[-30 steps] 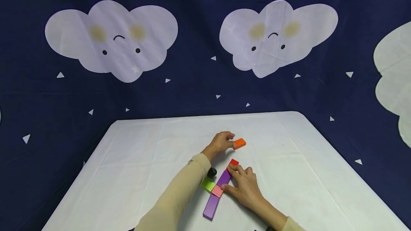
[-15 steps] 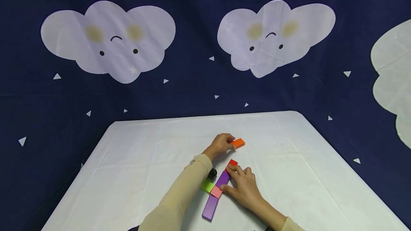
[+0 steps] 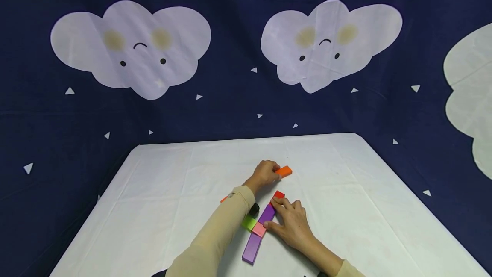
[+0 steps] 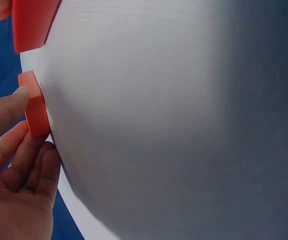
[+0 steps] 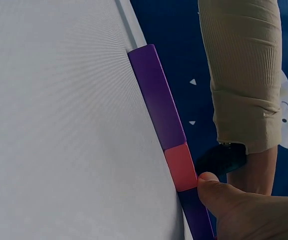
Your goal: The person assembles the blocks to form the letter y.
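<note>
My left hand (image 3: 265,172) pinches an orange block (image 3: 285,171) on the far middle of the white table. In the left wrist view the thumb lies on one side of that orange block (image 4: 36,110), with the fingers on the other. A row of blocks runs toward me: red (image 3: 279,195), purple (image 3: 267,214), pink (image 3: 259,229) and a second purple block (image 3: 251,249). A green block (image 3: 249,223) adjoins the row on the left. My right hand (image 3: 294,223) rests along the row's right side, its index finger touching the red block and its thumb at the pink one.
An orange-red piece (image 3: 224,199) shows partly from behind the left sleeve (image 3: 215,225). A black wrist camera (image 3: 254,209) hangs from the left forearm, close above the green block. A dark blue cloth (image 3: 238,114) with clouds stands behind the table (image 3: 173,174).
My left thumb and fingers have closed further round the orange block, which has shifted very slightly. The right hand and the row stay in place. The piece beside the left sleeve has come into view.
</note>
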### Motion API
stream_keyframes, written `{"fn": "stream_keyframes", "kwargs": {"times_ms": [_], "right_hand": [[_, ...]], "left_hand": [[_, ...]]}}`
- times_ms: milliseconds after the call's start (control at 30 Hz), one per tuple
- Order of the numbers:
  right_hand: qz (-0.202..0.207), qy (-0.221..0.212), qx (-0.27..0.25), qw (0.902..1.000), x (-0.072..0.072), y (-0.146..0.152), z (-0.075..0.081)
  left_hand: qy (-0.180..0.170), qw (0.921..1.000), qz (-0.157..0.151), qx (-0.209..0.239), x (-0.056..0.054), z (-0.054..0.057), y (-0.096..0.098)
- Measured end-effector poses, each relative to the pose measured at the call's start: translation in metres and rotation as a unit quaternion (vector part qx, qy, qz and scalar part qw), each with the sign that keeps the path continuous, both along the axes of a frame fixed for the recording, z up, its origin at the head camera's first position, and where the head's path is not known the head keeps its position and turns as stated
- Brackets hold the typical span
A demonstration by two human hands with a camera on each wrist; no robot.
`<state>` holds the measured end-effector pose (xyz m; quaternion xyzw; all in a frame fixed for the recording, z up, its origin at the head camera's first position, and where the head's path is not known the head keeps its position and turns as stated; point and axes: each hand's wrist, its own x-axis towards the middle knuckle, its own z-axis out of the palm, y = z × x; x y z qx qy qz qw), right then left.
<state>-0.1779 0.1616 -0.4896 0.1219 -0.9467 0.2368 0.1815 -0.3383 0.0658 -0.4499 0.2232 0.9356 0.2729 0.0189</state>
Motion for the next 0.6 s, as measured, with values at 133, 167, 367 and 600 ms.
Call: {"fn": "stream_keyframes", "kwargs": {"times_ms": [133,167,367,600], "right_hand": [[0.000,0.002,0.002,1.0000,0.001,-0.001,0.000],[0.001,0.001,0.002,1.0000,0.001,-0.001,0.000],[0.005,-0.010,-0.004,0.9999,0.002,-0.001,0.002],[0.003,-0.007,-0.001,1.0000,0.002,-0.001,0.002]], "left_hand": [[0.019,0.9997,0.008,-0.010,0.000,0.002,-0.007],[0.015,0.9998,0.012,-0.005,0.000,0.004,-0.010],[0.012,0.9987,0.032,0.037,-0.002,0.022,-0.031],[0.023,0.9934,0.060,0.095,0.013,0.044,-0.060]]}}
